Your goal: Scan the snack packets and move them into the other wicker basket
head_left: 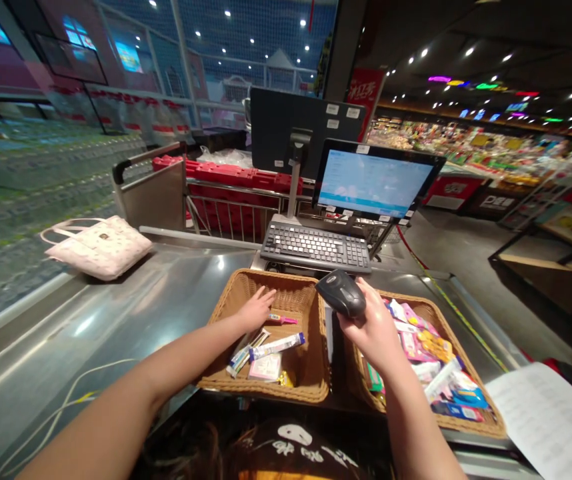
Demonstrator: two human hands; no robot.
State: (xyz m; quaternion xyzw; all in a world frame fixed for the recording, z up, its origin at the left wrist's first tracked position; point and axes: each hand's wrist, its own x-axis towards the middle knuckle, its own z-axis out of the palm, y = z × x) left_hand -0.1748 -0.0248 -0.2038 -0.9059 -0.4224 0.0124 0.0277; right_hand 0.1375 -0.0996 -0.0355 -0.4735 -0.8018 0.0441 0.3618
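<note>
My right hand (pixel 376 327) is wrapped around a black handheld barcode scanner (pixel 342 293), held above the gap between two wicker baskets. Inside the left wicker basket (pixel 319 333), my left hand (pixel 257 309) reaches down with its fingers stretched out. Just beside those fingers lies a slim pink pen-like item (pixel 286 321). Nearer to me in that basket are a blue-and-white stick packet (pixel 277 346), other slim packets (pixel 240 359), a pale pink flat pack (pixel 266 367) and a small gold-wrapped piece (pixel 286 379). Many small colourful packages (pixel 423 343) fill the right wicker basket (pixel 491 417), partly hidden behind my right forearm.
Behind the baskets stand a black keyboard (pixel 316 247) and a lit monitor (pixel 373 183). A pale handbag (pixel 103 245) rests on the metal counter (pixel 181 280) at left. White paper sheets (pixel 549 417) lie at right. A loose cable (pixel 73 390) crosses the counter's near left.
</note>
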